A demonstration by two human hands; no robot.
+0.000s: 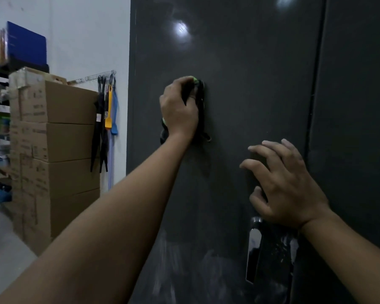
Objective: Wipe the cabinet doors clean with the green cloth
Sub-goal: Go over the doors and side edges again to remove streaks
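A tall dark grey cabinet door (239, 84) fills the middle of the view, with a second door (355, 106) to its right past a vertical seam. My left hand (179, 110) grips a bunched cloth (200, 110) and presses it against the left door at mid height. The cloth looks dark in this light, with bright green showing at its top edge and by my wrist. My right hand (283, 183) rests on the same door with fingers spread and slightly bent, just above a shiny metal handle (253, 249). Pale smears mark the door's lower part.
Stacked cardboard boxes (53, 154) stand left of the cabinet against a white wall. Black straps and yellow and blue tools (109, 110) hang from a wall rack. Shelving with a blue folder (26, 43) sits at the far left. Grey floor shows at lower left.
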